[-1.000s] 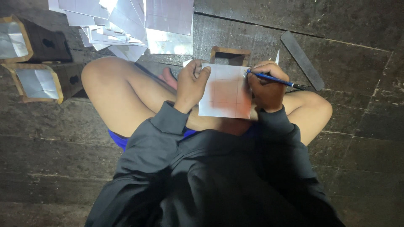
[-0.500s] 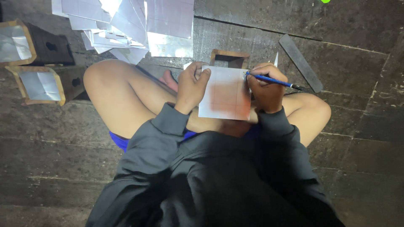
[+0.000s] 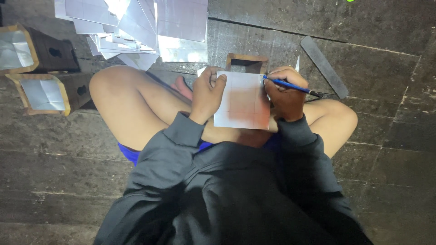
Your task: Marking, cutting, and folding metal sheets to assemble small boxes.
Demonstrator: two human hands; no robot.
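I sit cross-legged on a dark stone floor. A white square sheet [image 3: 244,102] with faint ruled lines rests over my lap. My left hand [image 3: 207,93] grips its left edge, thumb on top. My right hand [image 3: 285,93] holds a blue pen [image 3: 290,86] with its tip on the sheet's upper right edge. A small wooden box [image 3: 247,62] stands just beyond the sheet, partly hidden by it.
A metal ruler [image 3: 324,66] lies on the floor to the right. A pile of shiny silver sheets [image 3: 136,27] lies ahead on the left. Two wooden boxes lined with silver foil [image 3: 43,93] [image 3: 16,50] lie on their sides at the far left.
The view has shifted slightly. Both hands, the sheet and the pen stay where they were.
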